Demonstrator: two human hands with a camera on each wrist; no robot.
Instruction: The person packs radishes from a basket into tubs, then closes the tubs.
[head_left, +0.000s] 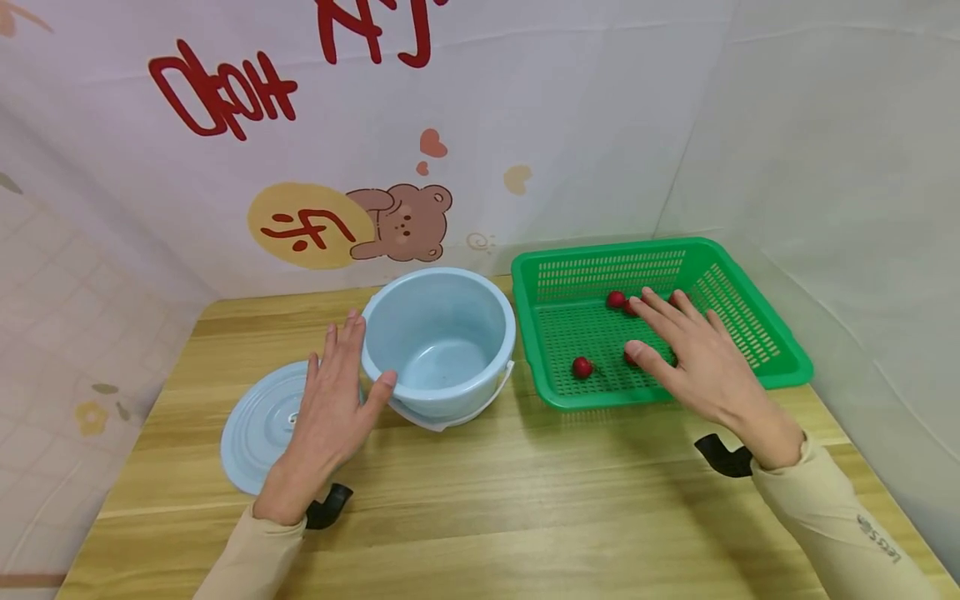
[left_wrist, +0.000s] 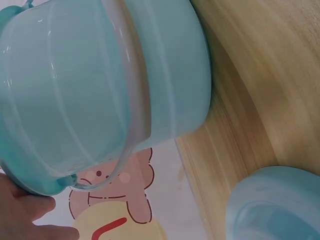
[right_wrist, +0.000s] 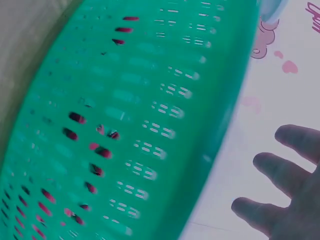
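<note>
A light blue bucket [head_left: 442, 333] with a pale handle [head_left: 480, 408] stands upright on the wooden table, its inside bare. My left hand [head_left: 333, 408], fingers straight, is beside the bucket's left rim and over part of the round blue lid [head_left: 258, 425]. In the left wrist view its fingers [left_wrist: 37, 207] appear right at the rim of the bucket [left_wrist: 80, 90]. My right hand [head_left: 701, 358] is spread over the right half of a green slotted basket [head_left: 528, 333], holding nothing. Small round red fruits or radishes [head_left: 582, 367] lie inside, some hidden behind that hand.
A white cloth wall [head_left: 600, 125] with a printed bear [head_left: 412, 221] closes off the back, and plain pale cloth [head_left: 862, 208] hangs along the right. Bare wooden tabletop [head_left: 510, 517] lies in front of the bucket and basket. Black bands [head_left: 723, 456] protrude at both wrists.
</note>
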